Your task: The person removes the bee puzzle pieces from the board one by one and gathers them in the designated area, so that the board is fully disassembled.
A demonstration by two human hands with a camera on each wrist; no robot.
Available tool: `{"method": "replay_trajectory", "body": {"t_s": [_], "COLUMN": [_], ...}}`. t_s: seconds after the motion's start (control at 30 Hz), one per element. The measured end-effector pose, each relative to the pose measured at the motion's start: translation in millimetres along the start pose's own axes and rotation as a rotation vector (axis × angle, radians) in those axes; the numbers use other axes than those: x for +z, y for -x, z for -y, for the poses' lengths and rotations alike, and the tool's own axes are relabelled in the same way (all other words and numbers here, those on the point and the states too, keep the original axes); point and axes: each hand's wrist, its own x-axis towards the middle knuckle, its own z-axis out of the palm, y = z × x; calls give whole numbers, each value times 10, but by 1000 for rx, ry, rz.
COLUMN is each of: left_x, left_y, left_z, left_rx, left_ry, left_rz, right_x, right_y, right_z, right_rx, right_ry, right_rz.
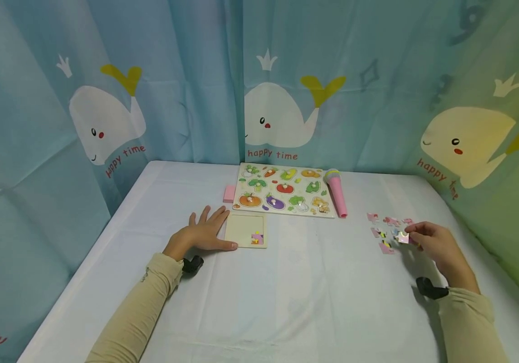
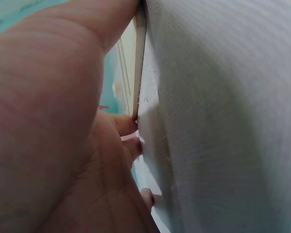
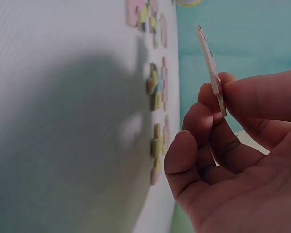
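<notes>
My left hand (image 1: pixel 202 234) lies at the left side of a small square puzzle tray (image 1: pixel 244 229), its fingers spread; thumb and index finger touch the frame. A pink and yellow puzzle piece (image 1: pixel 257 238) sits in the tray's lower right corner. Over on the right, my right hand (image 1: pixel 438 247) pinches another puzzle piece (image 3: pixel 211 65) between thumb and fingers, raised above the white cloth. Several loose puzzle pieces (image 1: pixel 386 247) lie scattered under and beside that hand. In the left wrist view, the palm hides most of the tray, leaving its wooden edge (image 2: pixel 139 63) visible.
Behind the tray lies a vegetable peg board (image 1: pixel 282 190), with a pink toy microphone (image 1: pixel 338 195) along its right side. A small pink block (image 1: pixel 229 193) is at the board's left edge. Blue whale-print curtains (image 1: pixel 214 101) surround the white-covered table (image 1: pixel 296 297).
</notes>
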Motion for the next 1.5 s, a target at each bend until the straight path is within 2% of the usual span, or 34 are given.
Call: {"method": "replay_trajectory", "body": {"t_s": [0.43, 0.9, 1.5], "left_x": [-13, 14, -29], "left_y": [0, -38, 44], "left_z": [13, 38, -29], "left_rx": [-1, -12, -7], "left_ry": [-6, -2, -9], "left_rz": [8, 1, -4], "right_x": [-21, -10, 87], "right_y": [9, -20, -16], "right_z": [-144, -136, -90], "right_rx": [14, 7, 36], "right_ry": [85, 189, 188], "right_rz": [9, 49, -32]}}
